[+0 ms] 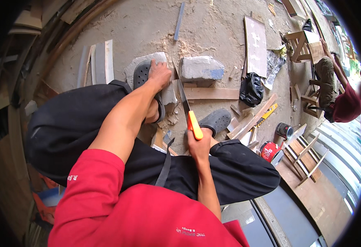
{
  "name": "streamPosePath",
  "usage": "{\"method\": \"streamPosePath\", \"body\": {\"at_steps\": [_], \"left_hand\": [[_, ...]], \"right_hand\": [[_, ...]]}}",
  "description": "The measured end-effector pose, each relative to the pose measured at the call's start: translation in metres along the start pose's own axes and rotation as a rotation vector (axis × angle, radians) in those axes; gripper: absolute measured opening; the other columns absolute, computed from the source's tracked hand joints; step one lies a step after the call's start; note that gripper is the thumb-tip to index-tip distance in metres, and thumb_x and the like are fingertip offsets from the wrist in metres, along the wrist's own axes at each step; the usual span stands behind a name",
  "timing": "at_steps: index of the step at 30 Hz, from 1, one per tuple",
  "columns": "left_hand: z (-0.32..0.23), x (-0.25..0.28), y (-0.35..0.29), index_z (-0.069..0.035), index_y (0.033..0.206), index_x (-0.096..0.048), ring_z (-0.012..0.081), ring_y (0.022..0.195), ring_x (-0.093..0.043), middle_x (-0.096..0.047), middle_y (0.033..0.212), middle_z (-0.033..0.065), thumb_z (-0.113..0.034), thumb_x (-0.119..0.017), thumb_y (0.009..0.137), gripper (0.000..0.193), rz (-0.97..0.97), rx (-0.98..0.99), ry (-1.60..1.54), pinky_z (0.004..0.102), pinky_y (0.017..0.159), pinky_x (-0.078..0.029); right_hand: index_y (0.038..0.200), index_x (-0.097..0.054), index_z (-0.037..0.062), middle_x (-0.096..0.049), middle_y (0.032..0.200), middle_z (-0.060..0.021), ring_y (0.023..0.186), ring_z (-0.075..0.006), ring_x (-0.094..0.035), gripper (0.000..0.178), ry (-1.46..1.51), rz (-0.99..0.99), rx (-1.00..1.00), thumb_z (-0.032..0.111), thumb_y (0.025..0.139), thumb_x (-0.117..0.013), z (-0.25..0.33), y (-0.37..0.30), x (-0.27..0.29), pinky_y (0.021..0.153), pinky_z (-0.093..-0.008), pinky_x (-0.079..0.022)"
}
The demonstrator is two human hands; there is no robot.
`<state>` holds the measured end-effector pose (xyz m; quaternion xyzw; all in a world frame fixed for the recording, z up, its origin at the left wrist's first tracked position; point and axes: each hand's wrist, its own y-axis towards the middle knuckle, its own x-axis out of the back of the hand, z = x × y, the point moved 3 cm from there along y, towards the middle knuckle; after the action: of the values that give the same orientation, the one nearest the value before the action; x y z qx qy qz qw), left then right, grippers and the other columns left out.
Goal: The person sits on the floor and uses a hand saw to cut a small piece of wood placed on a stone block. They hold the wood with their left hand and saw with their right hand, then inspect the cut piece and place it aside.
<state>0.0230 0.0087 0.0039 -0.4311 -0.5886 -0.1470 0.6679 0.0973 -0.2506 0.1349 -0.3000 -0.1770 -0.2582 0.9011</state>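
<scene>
Orange-and-yellow grip on the handsaw [184, 99], centre of frame, blade pointing up and slightly left between two pale blocks. Right hand [199, 145], just below frame centre, is closed round the handle, fingers wrapped. Left hand [160, 75], upper centre, is bent down with fingertips at the pale left block [161, 57], beside the grey left clog [141, 74]; fingers look part curled, but can't tell whether they grip anything or just press. Brown plank [215, 94] lies right of the blade, below the pale right block [203, 68] with its blue patch; can't tell if blade touches plank. Saw handling, my judgement: light, blade stiff along its depth but whippy sideways, likely to bend or bind if twisted. Handle looks like hard plastic, could get slick with sweat or dust; best hold is a full wrap on the grip, keeping fingers off the toothed edge. Plank probably rigid, fairly light, dry and rough, may splinter at the ends; hold it flat on the broad face, well clear of the blade. Pale blocks look heavy and gritty, crumbly at corners, so take them by the broad sides.
</scene>
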Motion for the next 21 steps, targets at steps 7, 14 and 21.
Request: {"method": "streamPosePath", "body": {"at_steps": [7, 14, 21], "left_hand": [[-0.003, -0.008, 0.004, -0.006, 0.099, -0.074, 0.0279, 0.111, -0.059, -0.065, 0.109, 0.0123, -0.030, -0.070, 0.080, 0.031, -0.053, 0.009, 0.043, 0.0557, 0.103, -0.029], [0.000, -0.006, 0.001, -0.007, 0.096, -0.075, 0.0273, 0.111, -0.059, -0.065, 0.108, 0.0116, -0.034, -0.073, 0.079, 0.032, -0.020, -0.016, 0.026, 0.0554, 0.104, -0.029], [0.008, -0.001, 0.001, -0.007, 0.099, -0.075, 0.0273, 0.112, -0.058, -0.064, 0.110, 0.0119, -0.035, -0.073, 0.078, 0.035, 0.003, 0.002, 0.001, 0.0553, 0.105, -0.029]], "right_hand": [[0.080, -0.064, -0.0051, -0.062, 0.068, -0.0223, 0.062, -0.0317, -0.065, 0.015, -0.029, -0.042, 0.198, 0.009, 0.083, -0.065, 0.017, -0.039, 0.021, 0.061, -0.0397, -0.049], [0.077, -0.060, -0.0042, -0.058, 0.066, -0.0223, 0.057, -0.0351, -0.060, 0.017, 0.005, -0.045, 0.252, 0.010, 0.084, -0.065, 0.019, -0.051, 0.028, 0.057, -0.0428, -0.046], [0.081, -0.063, -0.0041, -0.061, 0.067, -0.0227, 0.060, -0.0343, -0.064, 0.014, -0.062, 0.017, 0.161, 0.010, 0.083, -0.065, 0.000, -0.015, 0.007, 0.058, -0.0415, -0.048]]}}
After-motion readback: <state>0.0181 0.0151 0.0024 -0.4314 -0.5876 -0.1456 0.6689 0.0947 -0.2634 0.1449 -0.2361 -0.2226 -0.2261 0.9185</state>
